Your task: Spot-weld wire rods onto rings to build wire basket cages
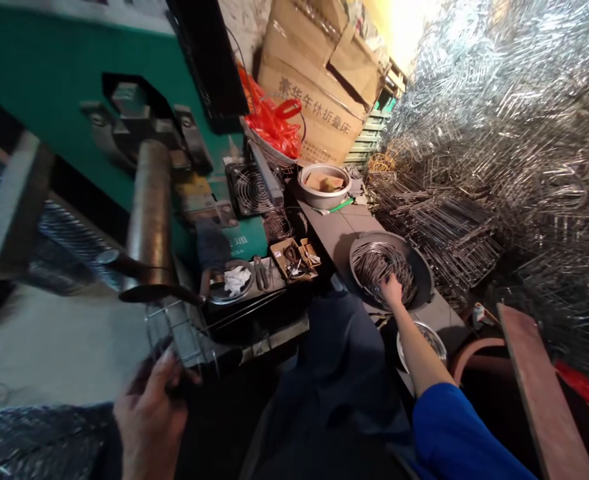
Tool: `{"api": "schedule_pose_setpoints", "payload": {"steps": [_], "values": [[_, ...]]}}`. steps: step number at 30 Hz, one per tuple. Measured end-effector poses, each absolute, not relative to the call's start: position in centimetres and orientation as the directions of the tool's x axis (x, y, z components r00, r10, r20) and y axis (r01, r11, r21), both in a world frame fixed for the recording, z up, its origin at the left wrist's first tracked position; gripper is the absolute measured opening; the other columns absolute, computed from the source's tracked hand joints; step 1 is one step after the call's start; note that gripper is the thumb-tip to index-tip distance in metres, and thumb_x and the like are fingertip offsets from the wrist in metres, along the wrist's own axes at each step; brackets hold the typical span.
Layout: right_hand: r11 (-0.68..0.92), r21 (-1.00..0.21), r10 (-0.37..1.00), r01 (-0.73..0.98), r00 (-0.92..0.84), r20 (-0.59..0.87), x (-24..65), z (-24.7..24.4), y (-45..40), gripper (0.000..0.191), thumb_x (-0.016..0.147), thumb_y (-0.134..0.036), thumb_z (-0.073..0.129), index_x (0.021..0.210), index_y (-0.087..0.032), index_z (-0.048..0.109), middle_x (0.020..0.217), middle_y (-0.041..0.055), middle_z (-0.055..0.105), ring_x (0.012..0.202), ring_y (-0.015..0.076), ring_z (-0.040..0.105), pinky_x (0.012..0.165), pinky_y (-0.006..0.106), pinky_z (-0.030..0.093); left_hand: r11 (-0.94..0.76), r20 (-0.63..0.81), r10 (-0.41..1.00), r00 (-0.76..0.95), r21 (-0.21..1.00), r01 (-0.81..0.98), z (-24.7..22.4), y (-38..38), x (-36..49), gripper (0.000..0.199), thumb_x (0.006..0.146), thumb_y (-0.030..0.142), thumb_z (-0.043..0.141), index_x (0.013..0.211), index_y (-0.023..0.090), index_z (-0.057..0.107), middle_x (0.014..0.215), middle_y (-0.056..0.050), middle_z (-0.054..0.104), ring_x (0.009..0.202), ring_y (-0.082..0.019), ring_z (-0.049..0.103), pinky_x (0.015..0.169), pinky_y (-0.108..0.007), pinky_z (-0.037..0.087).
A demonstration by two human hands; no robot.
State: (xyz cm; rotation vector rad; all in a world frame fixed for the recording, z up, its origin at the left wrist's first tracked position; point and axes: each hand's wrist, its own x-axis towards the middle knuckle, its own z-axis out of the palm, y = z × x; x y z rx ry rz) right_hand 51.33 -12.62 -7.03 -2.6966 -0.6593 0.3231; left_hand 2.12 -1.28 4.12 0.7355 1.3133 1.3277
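Observation:
At the lower left, my left hand [152, 393] is closed around the near edge of a small wire frame [182, 327], a grid of thin metal rods. The frame hangs just below a metal cylinder [149, 220] of the green machine. Some of the left hand is blurred, and its lower fingers are in shadow. Over to the right, my right hand [392, 291] reaches down into a wide dark pan [427, 270] full of thin metal wire pieces [374, 260]. Its fingers are pinched together on the wires, with the fingertips partly hidden among them.
The green machine [44, 60] fills the upper left. A round dish with white cloth [237, 280], pliers [260, 272] and a small parts box [294, 260] lie ahead. A silver basin [324, 197] stands behind the pan. Tangled wire racks [499, 133] pile high at right, beside a plank [544, 387].

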Motion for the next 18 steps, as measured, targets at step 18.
{"api": "schedule_pose_setpoints", "payload": {"steps": [18], "values": [[0.064,-0.998,0.953,0.018,0.296,0.066,29.9,5.3,-3.5,0.045,0.082,-0.062,0.068,0.070,-0.019,0.061,0.063,-0.0014,0.047,0.059,0.0127,0.040,0.057,0.026,0.034,0.184,-0.256,0.956,-0.140,0.901,-0.392,1.7,-5.4,0.1,0.059,0.069,0.041,0.085,0.118,0.014,0.068,0.060,0.007,0.052,0.042,-0.007,0.045,0.038,-0.020,0.044]]}}
